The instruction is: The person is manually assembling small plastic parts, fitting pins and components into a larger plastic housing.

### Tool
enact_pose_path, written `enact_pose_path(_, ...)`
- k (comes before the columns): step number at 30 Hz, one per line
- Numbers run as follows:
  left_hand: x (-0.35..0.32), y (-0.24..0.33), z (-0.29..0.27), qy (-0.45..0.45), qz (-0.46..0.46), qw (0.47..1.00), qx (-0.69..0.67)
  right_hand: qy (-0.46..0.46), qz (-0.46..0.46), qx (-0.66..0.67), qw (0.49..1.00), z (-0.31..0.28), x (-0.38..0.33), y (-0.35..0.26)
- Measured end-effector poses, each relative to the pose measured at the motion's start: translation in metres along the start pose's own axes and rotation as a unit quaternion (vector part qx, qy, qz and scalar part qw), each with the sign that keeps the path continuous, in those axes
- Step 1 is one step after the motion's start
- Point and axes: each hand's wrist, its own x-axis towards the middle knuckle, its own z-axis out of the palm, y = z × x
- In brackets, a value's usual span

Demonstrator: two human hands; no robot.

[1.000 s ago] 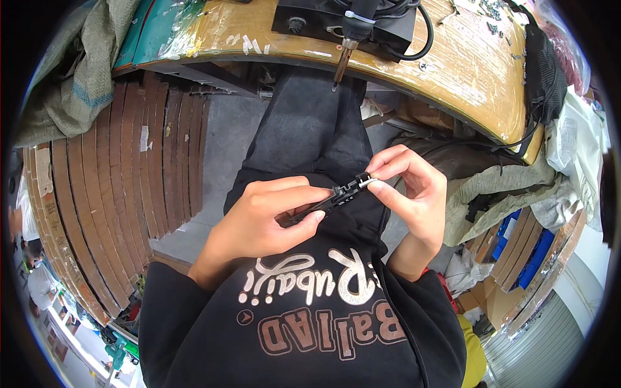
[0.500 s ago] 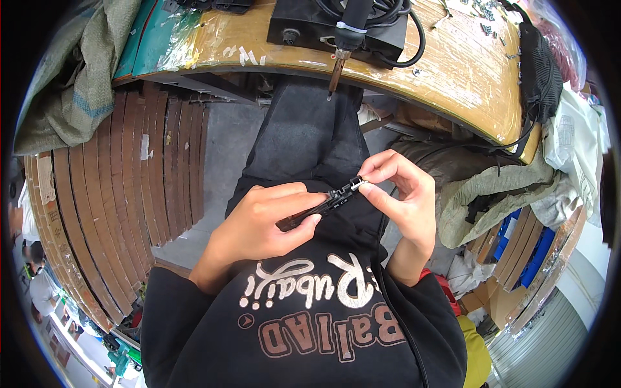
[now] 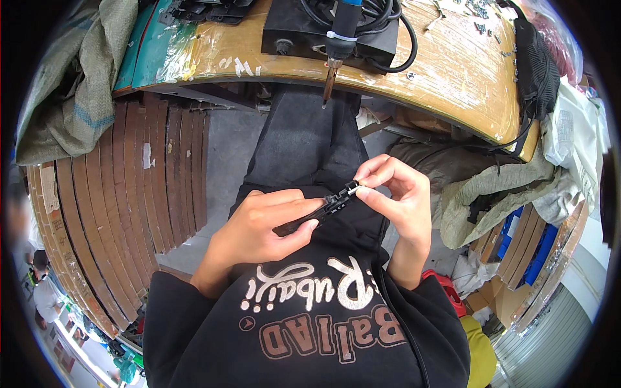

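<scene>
In front of my torso, my left hand (image 3: 259, 226) is closed around a narrow black plastic part (image 3: 326, 210), with the thumb below and the fingers above. The part slants up to the right, and its outer end has notches and small openings. There my right hand (image 3: 401, 194) pinches with thumb and index finger. Between those fingertips a small whitish piece (image 3: 353, 191) shows against the part's end. Fingers hide much of it, so its kind is unclear. Beyond the hands, a soldering iron (image 3: 336, 48) points its tip toward my lap from the table edge.
The wooden table (image 3: 453, 77) carries a black box with a knob (image 3: 278, 39), coiled cable (image 3: 381, 19), small dark parts (image 3: 479, 26) and black plastic pieces (image 3: 213, 10). Stacked brown cardboard (image 3: 129, 187) stands left. Sacks (image 3: 479, 200) lie right. People are in the left background.
The view has shifted slightly, so the table and soldering iron appear a little lower and further left. Both hands keep the same hold on the black part.
</scene>
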Motion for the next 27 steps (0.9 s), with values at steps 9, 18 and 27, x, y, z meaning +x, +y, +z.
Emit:
enact_pose_path(9, 0.002, 0.001, 0.0, -0.005, 0.0, 1.0, 0.003, -0.013, 0.009, 0.054, 0.998, -0.003, 0.001, 0.004)
enact_pose_path(18, 0.003, -0.003, 0.004, -0.026, -0.023, 0.999, -0.02, -0.03, 0.047, -0.039, 0.998, -0.004, 0.0, -0.003)
enact_pose_path(27, 0.008, -0.002, 0.008, -0.036, -0.059, 0.996, -0.064, -0.043, 0.017, -0.082, 0.996, -0.011, 0.001, 0.0)
